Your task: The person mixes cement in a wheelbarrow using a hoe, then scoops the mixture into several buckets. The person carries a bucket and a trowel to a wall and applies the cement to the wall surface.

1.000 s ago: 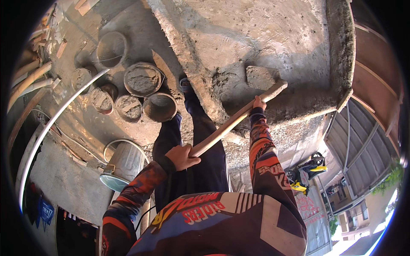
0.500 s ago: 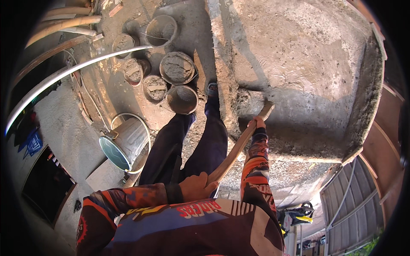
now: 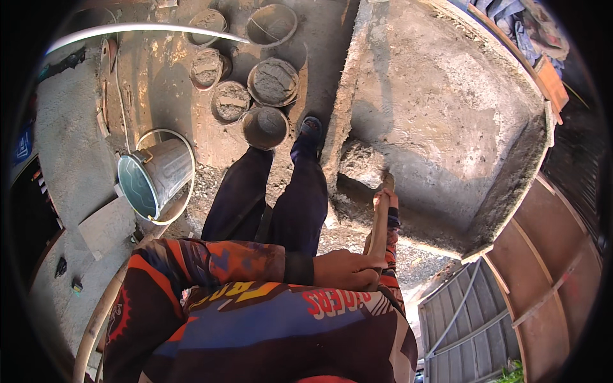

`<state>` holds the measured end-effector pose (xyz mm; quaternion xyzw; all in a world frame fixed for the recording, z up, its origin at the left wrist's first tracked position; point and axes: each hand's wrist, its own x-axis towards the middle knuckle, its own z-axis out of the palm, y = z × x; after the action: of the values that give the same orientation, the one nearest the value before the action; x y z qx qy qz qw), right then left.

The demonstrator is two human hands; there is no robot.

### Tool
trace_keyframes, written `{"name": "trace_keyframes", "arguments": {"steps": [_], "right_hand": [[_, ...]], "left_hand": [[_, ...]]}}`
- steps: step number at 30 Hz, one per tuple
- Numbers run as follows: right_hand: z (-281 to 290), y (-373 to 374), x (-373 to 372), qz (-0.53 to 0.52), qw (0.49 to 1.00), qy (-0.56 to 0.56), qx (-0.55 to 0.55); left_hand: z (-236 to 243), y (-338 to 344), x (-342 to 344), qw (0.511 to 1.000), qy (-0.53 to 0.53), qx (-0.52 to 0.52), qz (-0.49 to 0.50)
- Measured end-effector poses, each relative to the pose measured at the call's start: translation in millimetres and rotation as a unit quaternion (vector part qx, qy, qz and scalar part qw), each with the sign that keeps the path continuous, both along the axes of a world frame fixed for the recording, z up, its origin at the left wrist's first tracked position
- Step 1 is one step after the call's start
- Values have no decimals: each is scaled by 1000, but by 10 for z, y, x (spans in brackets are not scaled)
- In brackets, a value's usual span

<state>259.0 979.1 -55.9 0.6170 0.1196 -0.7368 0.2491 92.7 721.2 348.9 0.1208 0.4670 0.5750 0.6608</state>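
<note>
Both hands grip the wooden handle (image 3: 378,233) of what looks like a hoe. My left hand (image 3: 348,270) is closed around its near end, in front of my waist. Farther along, my right hand (image 3: 385,199) wraps the handle close to its head. The hoe's head (image 3: 361,161), coated in grey mortar, rests at the near left corner of a shallow concrete mixing trough (image 3: 440,121). Wet mortar coats the trough's floor and sides. Whether the blade holds a load I cannot tell.
Several buckets stand ahead to the left; one full of mortar (image 3: 274,82) is beside an emptier bucket (image 3: 265,127) near my feet. A large grey tub (image 3: 163,175) lies tilted at the left. A pale curved pipe (image 3: 147,28) crosses the far left. Corrugated sheets (image 3: 469,319) stand at the near right.
The hoe's handle has swung from slanting right to pointing nearly straight ahead. My left hand has moved right, and my right hand slightly nearer. The view has shifted too.
</note>
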Motion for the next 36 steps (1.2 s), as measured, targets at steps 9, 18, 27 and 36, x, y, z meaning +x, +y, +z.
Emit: {"name": "trace_keyframes", "arguments": {"steps": [9,18,27,36], "right_hand": [[1338,-117,-403,33,999,-1,29],[2589,-961,-1237,100,988,69,96],[2677,-3540,-2321,238,957,139,94],[1560,-6258,-2376,436,837,209,255]], "left_hand": [[702,-771,-266,970,19,98,223],[1842,-2145,-176,903,252,215,274],[2107,-4030,419,913,213,148,315],[1027,-6260,1414,949,67,-27,308]]}}
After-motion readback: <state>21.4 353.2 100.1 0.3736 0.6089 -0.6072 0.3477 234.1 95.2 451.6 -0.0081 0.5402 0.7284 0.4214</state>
